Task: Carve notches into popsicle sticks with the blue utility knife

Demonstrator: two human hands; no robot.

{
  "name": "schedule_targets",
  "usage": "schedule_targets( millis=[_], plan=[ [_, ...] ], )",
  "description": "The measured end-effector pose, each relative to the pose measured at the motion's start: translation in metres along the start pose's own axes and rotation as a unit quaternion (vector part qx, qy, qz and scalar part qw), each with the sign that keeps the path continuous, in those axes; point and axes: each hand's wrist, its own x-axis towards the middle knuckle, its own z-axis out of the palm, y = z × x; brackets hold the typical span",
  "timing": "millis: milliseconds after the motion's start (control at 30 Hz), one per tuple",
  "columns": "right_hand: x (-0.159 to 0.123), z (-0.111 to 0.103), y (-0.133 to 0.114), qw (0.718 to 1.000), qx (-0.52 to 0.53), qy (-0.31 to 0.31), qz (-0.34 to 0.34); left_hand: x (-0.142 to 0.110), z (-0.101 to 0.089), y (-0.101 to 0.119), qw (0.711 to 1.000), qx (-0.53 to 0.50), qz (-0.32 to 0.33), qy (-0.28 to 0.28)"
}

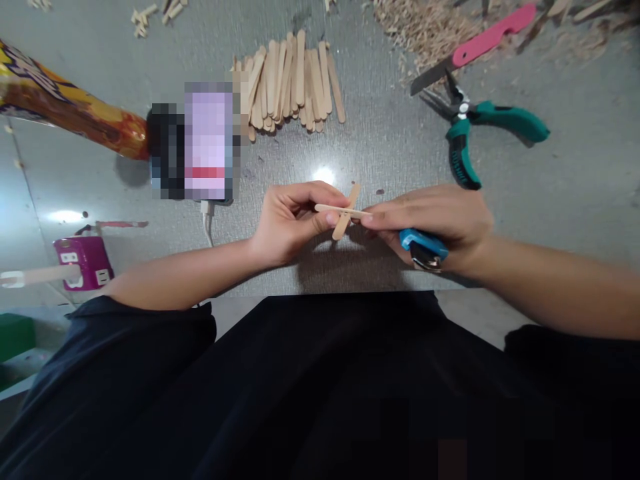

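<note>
The left hand (pixel 287 223) pinches two crossed wooden sticks (pixel 345 212) just above the desk (pixel 390 153). The right hand (pixel 435 223) touches one stick's tip and closes on a blue tool (pixel 424 245), probably a cutter. Better to hold the cross square and steady, fingers away from the blade.

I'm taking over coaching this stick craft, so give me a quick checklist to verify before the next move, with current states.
1. Left hand pinches the thin stick: ok.
2. Right hand fingertips meet the same stick's other end: ok.
3. Wider stick lies crossed with the thin one: ok; which lies on top, cannot tell.
4. Blue tool is tucked in the right hand: ok; blade state cannot tell.
5. Spare stick pile lies ahead on the table: ok.
6. Green pliers lie apart from both hands: ok.
</note>
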Motion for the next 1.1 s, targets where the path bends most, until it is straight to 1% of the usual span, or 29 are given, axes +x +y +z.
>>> schedule_targets(
  millis=[33, 167, 200, 300, 333, 400, 467, 533, 633, 700, 767, 800, 833, 900, 933, 967, 1033, 1067, 1100],
  plan=[
    [0.000, 0.001, 0.000, 1.000, 0.004, -0.004, 0.006, 0.000, 0.000, 0.000, 1.000, 0.005, -0.005, 0.002],
    [0.004, 0.009, 0.001, 0.997, -0.035, 0.063, -0.031, 0.002, 0.003, -0.002, 0.998, 0.012, -0.047, 0.033],
    [0.005, 0.011, 0.003, 0.996, -0.043, 0.060, -0.042, 0.003, 0.003, -0.003, 0.998, 0.009, -0.055, 0.043],
    [0.005, 0.017, 0.009, 0.995, -0.065, 0.022, -0.074, 0.006, 0.003, -0.004, 0.997, 0.003, -0.057, 0.061],
    [0.004, 0.017, 0.010, 0.994, -0.071, 0.021, -0.085, 0.006, 0.002, -0.004, 0.997, 0.007, -0.051, 0.063],
    [0.004, 0.018, 0.012, 0.992, -0.081, 0.040, -0.091, 0.008, -0.001, -0.004, 0.997, 0.027, -0.029, 0.059],
    [0.005, 0.016, 0.009, 0.992, -0.077, 0.059, -0.082, 0.009, -0.005, -0.005, 0.998, 0.051, 0.002, 0.044],
    [0.008, 0.014, 0.004, 0.995, -0.056, 0.072, -0.041, 0.009, -0.008, -0.007, 0.996, 0.075, 0.041, 0.026],
    [0.014, 0.011, -0.004, 0.995, -0.004, 0.098, 0.018, 0.008, -0.010, -0.009, 0.987, 0.126, 0.093, 0.026],
    [0.017, 0.011, -0.008, 0.996, 0.018, 0.083, 0.014, 0.007, -0.009, -0.009, 0.982, 0.157, 0.104, 0.034],
    [0.017, 0.012, -0.011, 0.998, 0.025, 0.055, -0.024, 0.006, -0.008, -0.009, 0.975, 0.178, 0.130, 0.021],
    [0.016, 0.013, -0.011, 0.998, 0.018, 0.050, -0.034, 0.006, -0.008, -0.008, 0.970, 0.188, 0.156, 0.012],
    [0.014, 0.014, -0.011, 0.998, 0.001, 0.054, -0.031, 0.006, -0.008, -0.008, 0.962, 0.199, 0.186, 0.003],
    [0.009, 0.015, -0.009, 0.995, -0.055, 0.080, -0.004, 0.006, -0.009, -0.007, 0.946, 0.223, 0.235, -0.009],
    [0.007, 0.015, -0.007, 0.992, -0.087, 0.088, 0.000, 0.005, -0.008, -0.007, 0.941, 0.234, 0.246, -0.010],
    [0.005, 0.014, -0.005, 0.989, -0.115, 0.090, -0.016, 0.004, -0.008, -0.006, 0.938, 0.242, 0.246, -0.008],
    [0.003, 0.009, -0.001, 0.982, -0.159, 0.070, -0.071, 0.000, -0.005, -0.002, 0.940, 0.249, 0.233, -0.003],
    [0.003, 0.005, 0.000, 0.979, -0.174, 0.061, -0.085, -0.002, -0.003, 0.000, 0.943, 0.248, 0.220, 0.000],
    [0.002, 0.000, 0.000, 0.980, -0.181, 0.043, -0.071, -0.004, -0.001, 0.002, 0.948, 0.245, 0.206, 0.003]
  ],
)
